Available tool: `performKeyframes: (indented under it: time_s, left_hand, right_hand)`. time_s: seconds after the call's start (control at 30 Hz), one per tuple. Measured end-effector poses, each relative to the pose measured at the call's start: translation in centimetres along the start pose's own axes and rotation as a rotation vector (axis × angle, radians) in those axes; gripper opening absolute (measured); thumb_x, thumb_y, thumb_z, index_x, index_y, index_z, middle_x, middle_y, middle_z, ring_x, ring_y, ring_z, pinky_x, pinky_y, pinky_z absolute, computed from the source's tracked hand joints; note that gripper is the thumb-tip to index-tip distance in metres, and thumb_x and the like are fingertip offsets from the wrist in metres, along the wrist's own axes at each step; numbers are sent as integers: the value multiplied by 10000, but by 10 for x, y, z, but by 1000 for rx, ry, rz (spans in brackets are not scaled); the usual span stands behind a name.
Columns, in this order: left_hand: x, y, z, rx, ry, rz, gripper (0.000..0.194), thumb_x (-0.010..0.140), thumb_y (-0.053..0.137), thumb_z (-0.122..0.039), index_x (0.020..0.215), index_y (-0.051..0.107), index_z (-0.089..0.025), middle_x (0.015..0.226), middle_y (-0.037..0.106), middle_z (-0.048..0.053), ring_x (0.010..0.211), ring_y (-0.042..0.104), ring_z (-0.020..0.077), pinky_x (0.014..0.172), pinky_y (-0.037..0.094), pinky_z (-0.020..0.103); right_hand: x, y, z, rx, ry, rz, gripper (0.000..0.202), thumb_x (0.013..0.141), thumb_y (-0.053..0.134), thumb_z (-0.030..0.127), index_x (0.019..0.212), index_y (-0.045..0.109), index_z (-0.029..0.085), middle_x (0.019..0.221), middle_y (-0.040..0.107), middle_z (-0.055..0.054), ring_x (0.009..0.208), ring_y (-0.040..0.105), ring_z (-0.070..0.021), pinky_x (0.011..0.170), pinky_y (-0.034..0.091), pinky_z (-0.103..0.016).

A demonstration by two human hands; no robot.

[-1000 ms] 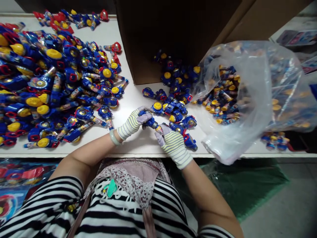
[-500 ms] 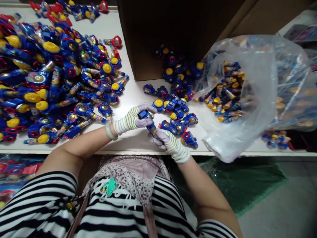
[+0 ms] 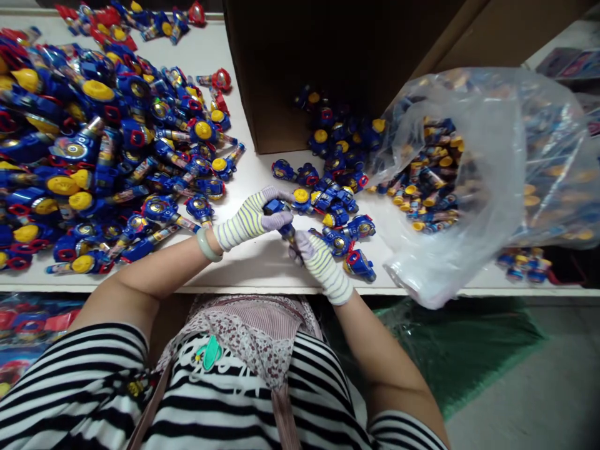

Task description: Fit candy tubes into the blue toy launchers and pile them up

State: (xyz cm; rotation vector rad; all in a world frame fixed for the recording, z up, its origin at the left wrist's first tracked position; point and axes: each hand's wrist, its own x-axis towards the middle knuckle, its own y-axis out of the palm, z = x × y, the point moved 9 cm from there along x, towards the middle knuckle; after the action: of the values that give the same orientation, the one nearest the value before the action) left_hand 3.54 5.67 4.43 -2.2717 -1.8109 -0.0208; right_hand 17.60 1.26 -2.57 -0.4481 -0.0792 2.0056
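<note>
My left hand [image 3: 248,220], in a striped knit glove, is wrapped round a small blue plastic toy [image 3: 275,206] above the white table. My right hand [image 3: 323,262], gloved alike, closes its fingertips on the lower end of the same toy, where a narrow dark part sticks out; the fingers partly hide that end. Just beyond and to the right of my hands lies a loose group of similar blue toys [image 3: 335,197] with yellow discs and red trim.
A big pile of blue toys with tubes fitted [image 3: 117,131] covers the left of the table [image 3: 244,269]. An open cardboard box [image 3: 276,134] lies at the back. On the right, a clear plastic bag [image 3: 497,156] holds many small yellow-capped tubes [image 3: 434,178].
My right hand has moved slightly up and to the left, against the toy. The left hand has shifted a little and the toy has tilted; the piles look the same.
</note>
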Motion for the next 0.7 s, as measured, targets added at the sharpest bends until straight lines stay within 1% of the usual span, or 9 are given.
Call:
performKeyframes:
  time_s: [0.07, 0.1, 0.2, 0.3, 0.37, 0.5, 0.6, 0.67, 0.7]
  left_hand:
    - [3, -5, 9, -7, -86, -74, 373, 835, 729, -437, 1065, 672, -149, 892, 666, 48, 702, 598, 128, 628, 503, 226]
    - [3, -5, 13, -35, -111, -96, 372, 845, 715, -446, 1063, 667, -148, 862, 657, 40, 640, 569, 113, 568, 475, 213]
    - [-1, -3, 18, -152, -71, -73, 432, 833, 719, -496, 1095, 674, -155, 855, 655, 37, 571, 527, 93, 503, 436, 200]
    - [-7, -7, 15, -208, 30, -47, 490, 793, 740, -540, 1095, 693, -158, 935, 682, 69, 707, 601, 136, 605, 507, 224]
    - [-9, -9, 17, -134, 1, -37, 470, 788, 748, -511, 1091, 699, -156, 941, 689, 71, 729, 611, 143, 617, 515, 223]
    - [-10, -22, 16, 92, -76, -134, 351, 836, 695, -423, 1082, 705, -173, 845, 676, 37, 562, 537, 96, 483, 443, 193]
    - [-10, -42, 2, 100, -3, -218, 290, 823, 699, -435, 1031, 728, -236, 842, 683, 25, 613, 592, 144, 505, 494, 249]
    - [-6, -55, -8, 92, 29, -166, 289, 796, 721, -468, 1010, 740, -274, 891, 703, 28, 716, 652, 209, 563, 555, 324]
    - [-3, -61, -13, 99, 39, -121, 306, 788, 723, -486, 1018, 741, -285, 913, 711, 33, 765, 674, 241, 590, 578, 357]
  right_hand:
    - [1, -16, 16, -206, -83, -149, 578, 820, 540, 769, 946, 624, 211, 803, 635, -76, 695, 557, -194, 589, 414, -282]
    - [1, -17, 20, -234, -98, -148, 550, 804, 582, 747, 923, 621, 211, 797, 635, -73, 692, 550, -188, 586, 406, -276]
    - [-3, 9, 12, 114, -18, 108, 545, 861, 484, 746, 863, 580, 209, 583, 485, 26, 473, 381, -113, 458, 296, -238]
    - [-10, 42, 4, 510, 102, 391, 582, 875, 391, 778, 877, 543, 217, 489, 296, 113, 372, 173, -84, 376, 184, -234]
    - [-4, 40, 3, 485, 82, 354, 551, 879, 428, 759, 862, 535, 219, 507, 330, 103, 391, 220, -85, 388, 210, -230]
    - [9, 20, 11, 210, -21, 84, 454, 881, 595, 654, 796, 538, 213, 606, 454, 48, 531, 406, -96, 481, 297, -215]
    - [7, 49, 21, 375, 45, 214, 524, 965, 411, 683, 830, 577, 205, 542, 387, 62, 467, 329, -103, 442, 277, -221]
    - [5, 64, 34, 438, 45, 339, 564, 1002, 296, 658, 914, 618, 203, 534, 401, 64, 439, 314, -109, 419, 296, -221]
    - [5, 61, 41, 398, 13, 365, 514, 1008, 326, 616, 970, 636, 208, 571, 471, 51, 454, 375, -113, 431, 344, -221]
